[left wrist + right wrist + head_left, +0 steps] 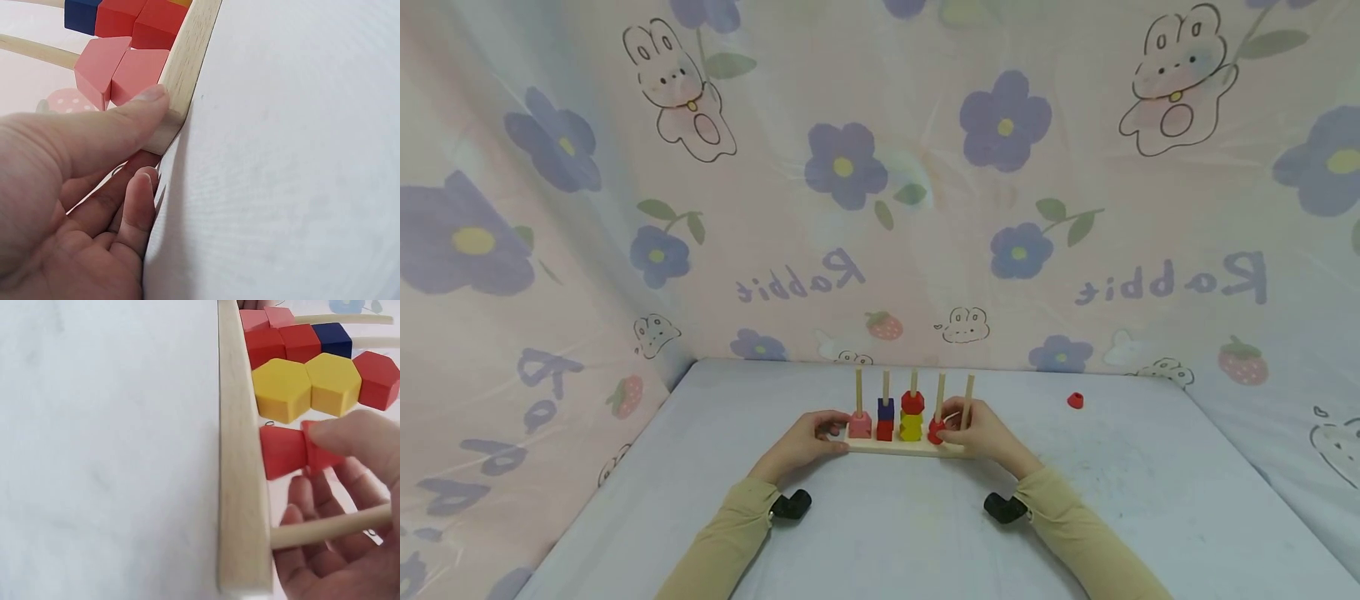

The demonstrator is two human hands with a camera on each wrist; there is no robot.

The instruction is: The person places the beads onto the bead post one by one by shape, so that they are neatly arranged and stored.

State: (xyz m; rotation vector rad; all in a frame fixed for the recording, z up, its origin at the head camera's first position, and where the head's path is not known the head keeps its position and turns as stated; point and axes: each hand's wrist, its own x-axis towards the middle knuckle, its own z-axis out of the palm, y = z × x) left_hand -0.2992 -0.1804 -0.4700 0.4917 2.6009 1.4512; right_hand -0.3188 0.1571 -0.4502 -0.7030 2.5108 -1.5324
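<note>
A wooden peg board (895, 448) with several upright pegs stands on the table. My left hand (805, 440) grips its left end, the thumb on the front edge in the left wrist view. Beside it, pink blocks (140, 74) sit on the leftmost peg. My right hand (988, 433) pinches a red block (320, 450) on the fourth peg, directly above another red block (281, 452). The rightmost peg (331, 526) is bare and passes in front of the right palm. Part of the pinched block is hidden by the thumb.
The second peg carries a blue block (886, 408) over a red block (885, 431). On the third, a red hexagonal block (913, 402) tops yellow hexagonal blocks (912, 427). A loose red piece (1076, 401) lies at the table's back right, before a patterned curtain (925, 225).
</note>
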